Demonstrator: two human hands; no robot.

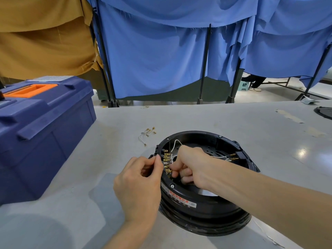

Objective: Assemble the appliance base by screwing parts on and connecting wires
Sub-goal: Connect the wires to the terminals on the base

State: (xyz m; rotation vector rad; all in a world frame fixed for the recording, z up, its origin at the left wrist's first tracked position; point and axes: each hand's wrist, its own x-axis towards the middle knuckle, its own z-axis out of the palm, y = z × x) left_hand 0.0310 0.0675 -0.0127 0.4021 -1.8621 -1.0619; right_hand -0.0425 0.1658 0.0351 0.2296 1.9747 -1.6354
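Both hands (161, 169) inside appliance base (206, 212)

Workshop or factory assembly station indicated. Grey worktable (215, 119) scuffed, tape scraps stuck at 2 o'clock. Blue plastic toolbox (45, 126) with orange handle set at 10 o'clock. Loose terminal wires (146, 134) scattered at table centre. Station screened off at 12 o'clock by blue cloth (161, 60) and ochre cloth (45, 33) hung on black metal frames (204, 65). Bare concrete floor (269, 94) seen beyond.
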